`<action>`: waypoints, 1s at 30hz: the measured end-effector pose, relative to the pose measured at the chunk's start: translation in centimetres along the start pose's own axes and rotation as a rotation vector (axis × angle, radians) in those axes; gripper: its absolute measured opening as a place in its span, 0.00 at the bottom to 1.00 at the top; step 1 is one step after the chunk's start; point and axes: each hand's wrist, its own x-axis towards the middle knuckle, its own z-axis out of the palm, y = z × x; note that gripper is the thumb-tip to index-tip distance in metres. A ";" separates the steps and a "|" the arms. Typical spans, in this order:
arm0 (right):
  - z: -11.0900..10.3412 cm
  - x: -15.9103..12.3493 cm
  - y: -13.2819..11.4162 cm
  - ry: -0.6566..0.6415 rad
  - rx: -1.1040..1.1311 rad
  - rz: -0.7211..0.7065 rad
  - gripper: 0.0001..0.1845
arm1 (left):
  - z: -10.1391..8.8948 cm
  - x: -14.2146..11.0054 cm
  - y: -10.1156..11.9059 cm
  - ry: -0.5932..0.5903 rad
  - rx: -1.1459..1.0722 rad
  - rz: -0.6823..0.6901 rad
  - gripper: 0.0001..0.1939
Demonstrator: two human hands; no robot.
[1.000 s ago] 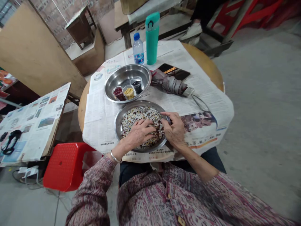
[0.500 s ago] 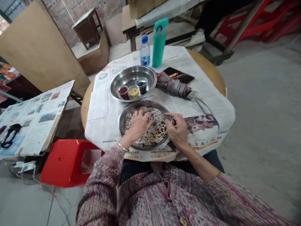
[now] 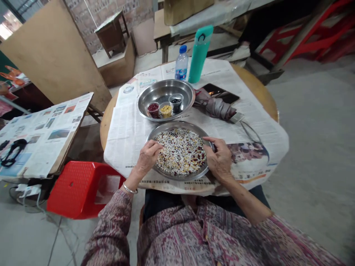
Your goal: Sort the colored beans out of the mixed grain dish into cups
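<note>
Since half a second ago, the left hand (image 3: 149, 155) had drawn back from the middle of the grains (image 3: 180, 151) to the left rim of the dish (image 3: 180, 125). Its fingers were curled close together, the tips just at the edge of the grains; whether they pinched anything could not be told. The right hand (image 3: 220, 159) had stayed at the right rim, thumb and forefinger apart, both tips reaching over the edge; its other fingers were hidden, so whether it gripped the dish could not be told.

The grains, mostly white with red, yellow and black among them, lay spread across the dish, which sat on the near part of the table (image 3: 256, 81), on newspaper (image 3: 123, 129). Just beyond it stood a wider bowl (image 3: 155, 94) with three cups inside: a red one (image 3: 153, 111), a yellow one (image 3: 166, 111) and a black one (image 3: 176, 105), named by their contents. Right of the bowl lay an umbrella (image 3: 215, 106), with a phone (image 3: 220, 93) just behind. A bottle (image 3: 181, 66) and a teal flask (image 3: 200, 55) stood side by side past the bowl. A bracelet (image 3: 129, 190) circled the left wrist, and a red stool (image 3: 70, 190) stood on the floor to the left.
</note>
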 end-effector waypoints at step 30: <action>16.2 16.9 -12.2 -0.720 -0.551 -0.534 0.15 | 2.4 1.0 -4.3 0.336 -0.557 -0.504 0.10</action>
